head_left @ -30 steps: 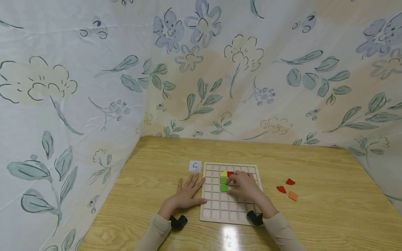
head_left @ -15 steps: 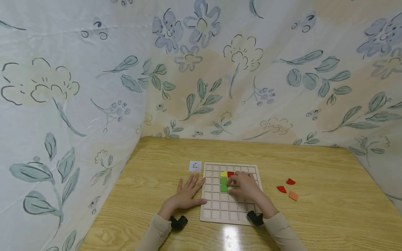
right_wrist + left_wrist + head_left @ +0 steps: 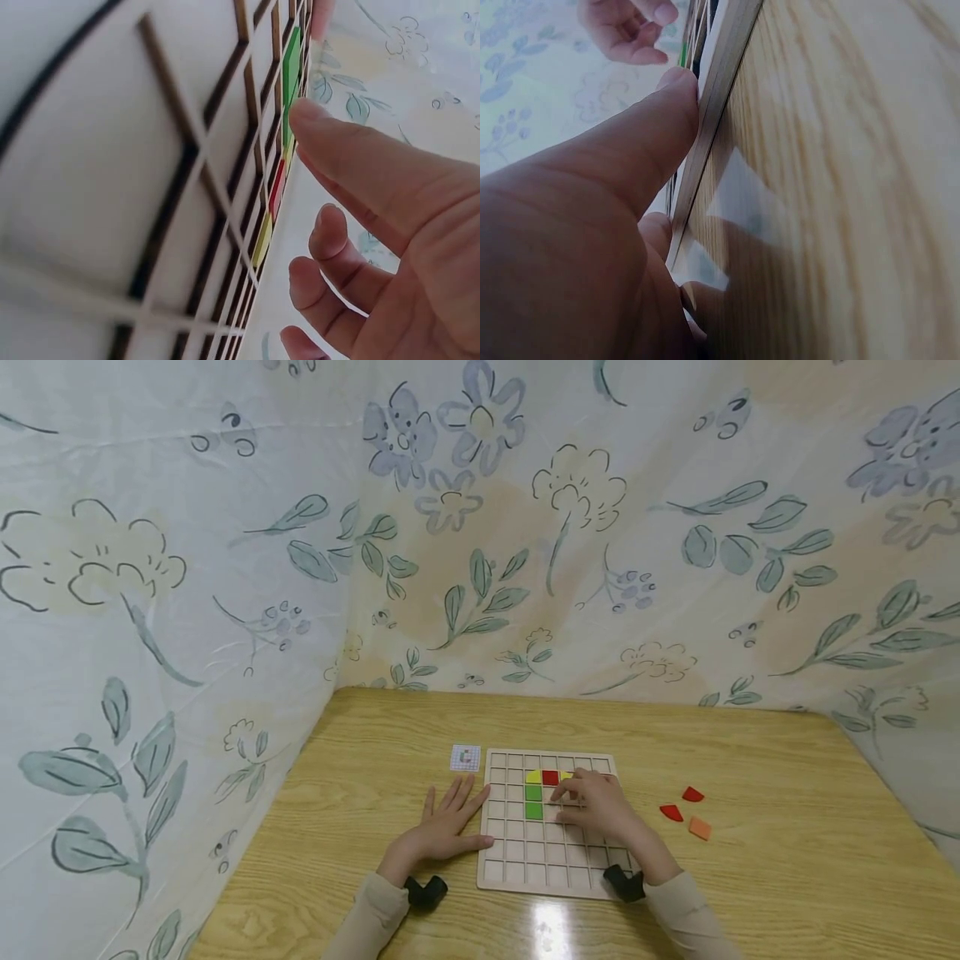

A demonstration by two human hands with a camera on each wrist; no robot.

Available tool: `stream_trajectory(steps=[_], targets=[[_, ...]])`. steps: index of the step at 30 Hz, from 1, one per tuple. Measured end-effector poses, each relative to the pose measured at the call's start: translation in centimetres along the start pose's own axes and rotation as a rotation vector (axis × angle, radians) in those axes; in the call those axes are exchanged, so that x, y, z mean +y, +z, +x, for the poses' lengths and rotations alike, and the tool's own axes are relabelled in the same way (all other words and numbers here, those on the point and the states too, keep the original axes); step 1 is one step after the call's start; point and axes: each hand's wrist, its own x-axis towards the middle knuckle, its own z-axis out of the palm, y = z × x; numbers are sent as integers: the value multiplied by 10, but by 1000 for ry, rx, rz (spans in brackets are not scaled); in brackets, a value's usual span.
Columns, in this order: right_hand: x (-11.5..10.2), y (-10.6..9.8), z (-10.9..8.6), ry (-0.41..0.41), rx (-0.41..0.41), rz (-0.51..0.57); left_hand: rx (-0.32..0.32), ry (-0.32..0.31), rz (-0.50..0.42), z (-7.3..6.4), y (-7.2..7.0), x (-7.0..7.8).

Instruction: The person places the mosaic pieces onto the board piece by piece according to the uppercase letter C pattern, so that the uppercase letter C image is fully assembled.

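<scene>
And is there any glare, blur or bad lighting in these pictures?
Head view: white glare on the wood-grain table, below the grid board; left wrist view: dim, the left hand darkened; right wrist view: the grid board's near part looks blurred.

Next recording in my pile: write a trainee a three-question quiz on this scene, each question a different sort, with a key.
1. Which hand rests at the left edge of the grid board?
2. True or false: the orange tile lies on the board.
3. Fill in: the red square tile sits between two ____ tiles.

Key:
1. The left hand.
2. False; the orange tile lies on the table, right of the board.
3. Yellow.
</scene>
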Motion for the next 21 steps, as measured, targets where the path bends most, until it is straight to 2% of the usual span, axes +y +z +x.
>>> stream_trajectory(steps=[12,21], targets=[[21,-17,-16,3,29,15,-1,1,2,0,-1,1],[40,-29,-30,50,83,11,-1,-2,-5,1,0,1]])
